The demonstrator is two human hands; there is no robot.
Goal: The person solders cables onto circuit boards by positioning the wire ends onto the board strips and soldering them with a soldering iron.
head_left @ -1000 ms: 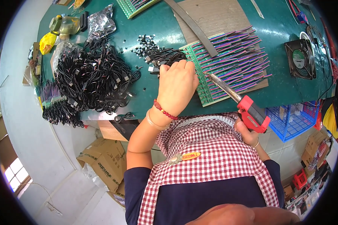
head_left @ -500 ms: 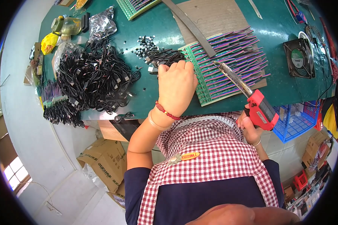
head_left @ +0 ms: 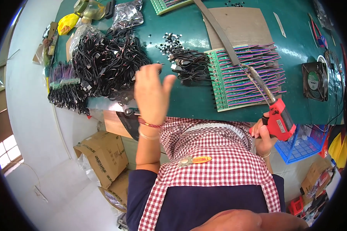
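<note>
Head view, soldering gun in right grip

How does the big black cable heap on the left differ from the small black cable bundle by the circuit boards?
The big heap is far larger than the small bundle. The big heap lies farther left; the small bundle sits beside the left edge of the circuit boards. Both are black and lie on the green table.
</note>
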